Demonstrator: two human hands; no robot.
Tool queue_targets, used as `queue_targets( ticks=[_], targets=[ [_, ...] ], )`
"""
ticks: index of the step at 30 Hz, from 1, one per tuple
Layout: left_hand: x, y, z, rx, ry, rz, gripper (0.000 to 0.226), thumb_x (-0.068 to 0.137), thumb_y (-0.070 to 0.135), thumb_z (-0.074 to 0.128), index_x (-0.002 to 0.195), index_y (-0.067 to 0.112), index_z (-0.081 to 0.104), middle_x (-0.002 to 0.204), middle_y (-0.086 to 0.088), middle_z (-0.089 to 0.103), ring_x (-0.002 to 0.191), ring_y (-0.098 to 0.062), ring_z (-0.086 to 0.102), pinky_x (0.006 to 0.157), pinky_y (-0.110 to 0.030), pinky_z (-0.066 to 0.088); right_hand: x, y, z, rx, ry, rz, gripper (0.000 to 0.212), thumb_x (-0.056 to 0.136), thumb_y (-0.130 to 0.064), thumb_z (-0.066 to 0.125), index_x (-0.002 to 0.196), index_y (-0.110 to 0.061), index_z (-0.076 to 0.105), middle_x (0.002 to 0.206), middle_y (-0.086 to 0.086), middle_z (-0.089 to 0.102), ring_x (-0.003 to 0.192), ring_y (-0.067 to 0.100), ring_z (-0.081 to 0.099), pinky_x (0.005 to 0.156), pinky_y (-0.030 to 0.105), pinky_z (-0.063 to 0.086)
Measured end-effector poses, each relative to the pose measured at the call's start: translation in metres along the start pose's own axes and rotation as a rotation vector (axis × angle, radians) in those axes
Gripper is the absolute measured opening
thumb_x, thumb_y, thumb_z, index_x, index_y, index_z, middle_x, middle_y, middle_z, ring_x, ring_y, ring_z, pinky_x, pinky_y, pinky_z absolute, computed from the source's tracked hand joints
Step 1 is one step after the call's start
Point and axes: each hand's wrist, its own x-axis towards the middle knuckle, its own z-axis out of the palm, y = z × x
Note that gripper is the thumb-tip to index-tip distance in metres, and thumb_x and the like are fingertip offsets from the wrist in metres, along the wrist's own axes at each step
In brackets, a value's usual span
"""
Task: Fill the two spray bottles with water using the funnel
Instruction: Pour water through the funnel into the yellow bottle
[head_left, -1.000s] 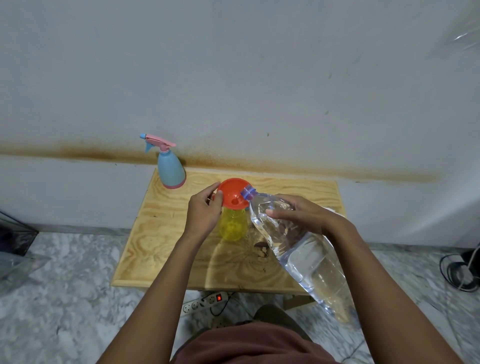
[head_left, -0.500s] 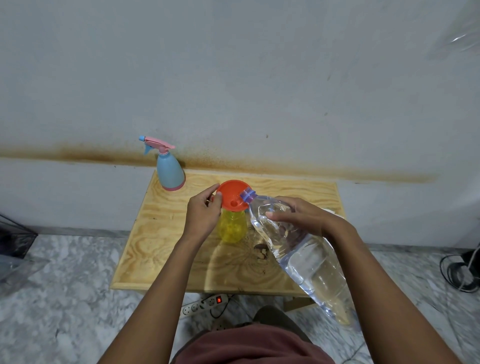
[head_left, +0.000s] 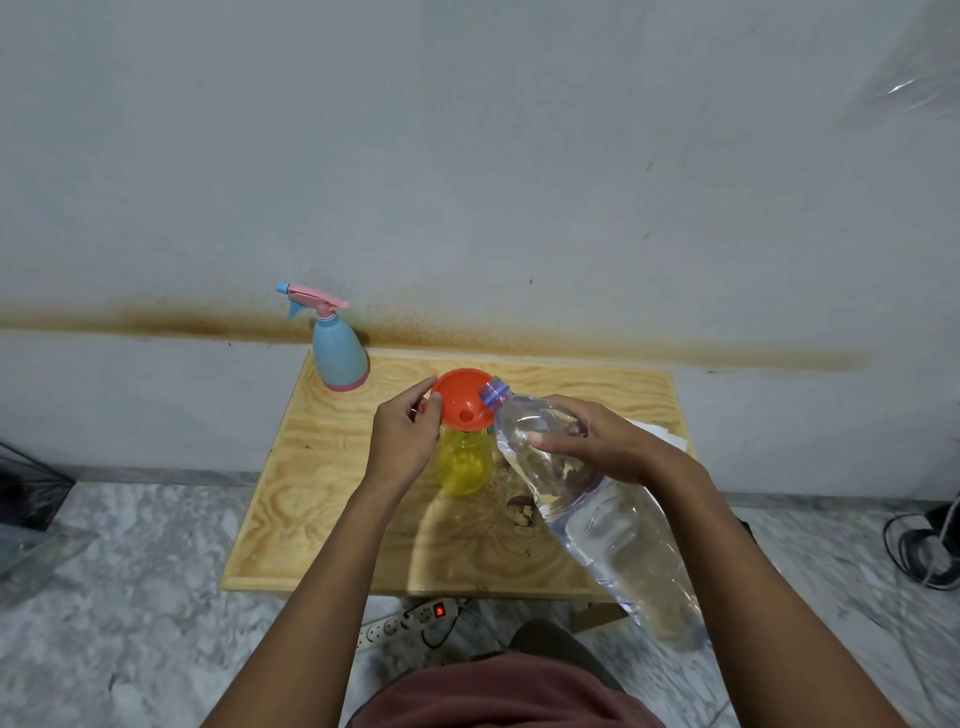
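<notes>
Here we steady funnel (head_left: 461, 399) on yellow bottle (head_left: 464, 464), left hand (head_left: 402, 440) pinching rim; right hand (head_left: 597, 441) wrapped round tilted water bottle (head_left: 582, 499), mouth over funnel so nothing spills.

1. Table (head_left: 322, 499): bare plywood, matt, with bold grain and dark blotches near the middle.
2. Funnel (head_left: 457, 397): orange plastic, smooth, with a faint sheen.
3. Yellow bottle (head_left: 465, 465): translucent plastic, glossy.
4. Blue bottle (head_left: 337, 358): opaque plastic, satin – its trigger head is pink plastic.
5. Water bottle (head_left: 597, 514): thin clear plastic, ribbed and shiny.
6. Wall (head_left: 467, 156): matt paint, crossed by a rusty speckled band.
7. Floor (head_left: 130, 597): grey marbled surface, smooth, with a dull sheen.
8. Power strip (head_left: 400, 621): white plastic.
</notes>
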Motion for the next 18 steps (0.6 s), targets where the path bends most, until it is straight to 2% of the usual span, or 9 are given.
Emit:
queue_targets(
  ticks=[3, 7, 9, 10, 11, 13, 15, 17, 18],
  targets=[
    [0.0, 0.0, 0.0, -0.005, -0.004, -0.005, 0.036, 0.101, 0.019, 0.054, 0.136, 0.015, 0.058, 0.064, 0.008, 0.057, 0.063, -0.016, 0.057, 0.061, -0.024, 0.05, -0.003, 0.001, 0.002, -0.029, 0.063, -0.066, 0.052, 0.076, -0.062, 0.069, 0.125, -0.055, 0.053, 0.116, 0.0, 0.068, 0.096, 0.022, 0.07, 0.082, 0.047, 0.06],
    [0.0, 0.001, 0.0, -0.003, -0.009, 0.003, 0.036, 0.101, 0.019, 0.054, 0.136, 0.015, 0.058, 0.064, 0.01, 0.058, 0.061, -0.014, 0.057, 0.06, -0.02, 0.05, -0.014, 0.0, 0.007, 0.031, 0.175, -0.17, 0.051, 0.076, -0.053, 0.069, 0.123, -0.058, 0.051, 0.127, -0.02, 0.057, 0.093, 0.006, 0.068, 0.062, 0.025, 0.057],
    [0.0, 0.001, 0.0, -0.001, -0.009, 0.007, 0.036, 0.101, 0.019, 0.054, 0.136, 0.015, 0.058, 0.066, 0.009, 0.058, 0.061, -0.013, 0.057, 0.057, -0.015, 0.049, -0.019, -0.002, 0.008, 0.022, 0.255, -0.221, 0.052, 0.073, -0.059, 0.065, 0.122, -0.063, 0.047, 0.132, -0.032, 0.046, 0.106, -0.011, 0.058, 0.068, 0.018, 0.055],
    [0.0, 0.002, -0.001, -0.001, -0.008, 0.008, 0.036, 0.101, 0.019, 0.054, 0.136, 0.015, 0.058, 0.067, 0.008, 0.058, 0.061, -0.013, 0.057, 0.056, -0.014, 0.049, -0.02, -0.004, 0.008, 0.001, 0.312, -0.248, 0.053, 0.073, -0.06, 0.063, 0.122, -0.065, 0.045, 0.133, -0.037, 0.043, 0.113, -0.015, 0.052, 0.077, 0.015, 0.053],
    [0.0, 0.002, -0.001, 0.001, -0.007, 0.009, 0.036, 0.101, 0.019, 0.054, 0.136, 0.015, 0.058, 0.067, 0.008, 0.058, 0.061, -0.014, 0.057, 0.056, -0.014, 0.049, -0.02, -0.004, 0.006, -0.012, 0.375, -0.271, 0.052, 0.074, -0.06, 0.061, 0.123, -0.066, 0.043, 0.133, -0.04, 0.041, 0.119, -0.016, 0.047, 0.087, 0.014, 0.048],
    [0.0, 0.002, -0.002, 0.006, -0.01, 0.006, 0.036, 0.101, 0.019, 0.054, 0.136, 0.015, 0.058, 0.067, 0.007, 0.058, 0.061, -0.014, 0.057, 0.056, -0.013, 0.049, -0.019, -0.004, -0.001, 0.014, 0.487, -0.307, 0.052, 0.077, -0.057, 0.061, 0.125, -0.063, 0.043, 0.133, -0.043, 0.042, 0.124, -0.013, 0.046, 0.096, 0.018, 0.043],
    [0.002, 0.002, -0.003, 0.015, -0.014, 0.008, 0.036, 0.101, 0.02, 0.054, 0.136, 0.015, 0.058, 0.068, 0.006, 0.058, 0.061, -0.013, 0.058, 0.057, -0.013, 0.05, -0.015, -0.003, -0.009, 0.057, 0.573, -0.326, 0.054, 0.082, -0.052, 0.062, 0.132, -0.05, 0.044, 0.138, -0.035, 0.044, 0.125, -0.007, 0.049, 0.098, 0.02, 0.044],
    [0.003, 0.002, -0.004, 0.027, -0.018, 0.014, 0.037, 0.101, 0.02, 0.054, 0.137, 0.015, 0.058, 0.07, 0.004, 0.058, 0.061, -0.013, 0.058, 0.058, -0.013, 0.05, -0.01, -0.004, -0.016, 0.07, 0.662, -0.333, 0.056, 0.088, -0.046, 0.065, 0.139, -0.035, 0.044, 0.137, -0.028, 0.046, 0.125, -0.001, 0.05, 0.095, 0.011, 0.042],
    [0.004, 0.001, -0.004, 0.034, -0.018, 0.014, 0.037, 0.1, 0.02, 0.054, 0.136, 0.015, 0.058, 0.071, 0.003, 0.059, 0.061, -0.013, 0.058, 0.058, -0.013, 0.05, -0.006, -0.006, -0.019, 0.079, 0.692, -0.33, 0.057, 0.09, -0.043, 0.066, 0.14, -0.032, 0.043, 0.133, -0.032, 0.045, 0.121, -0.003, 0.051, 0.09, 0.006, 0.042]
  ],
)
